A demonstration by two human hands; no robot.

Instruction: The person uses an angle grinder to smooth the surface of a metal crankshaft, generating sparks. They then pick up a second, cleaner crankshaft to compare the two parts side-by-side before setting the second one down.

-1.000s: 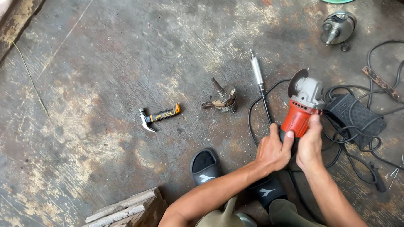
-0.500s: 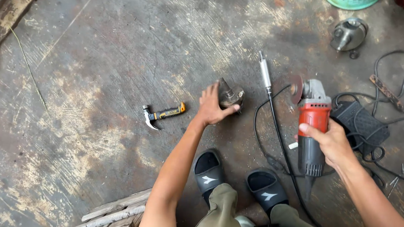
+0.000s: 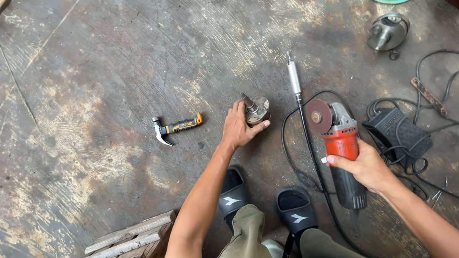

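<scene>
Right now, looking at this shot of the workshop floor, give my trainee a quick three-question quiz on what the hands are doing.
1. True or false: the right hand grips the red angle grinder.
2. What does the left hand touch: A the hammer, B the round metal part with a shaft, C the black foot pedal?
3. Fill in: the hammer lies to the ___ of the left hand in the picture.

Key: 1 true; 2 B; 3 left.
</scene>
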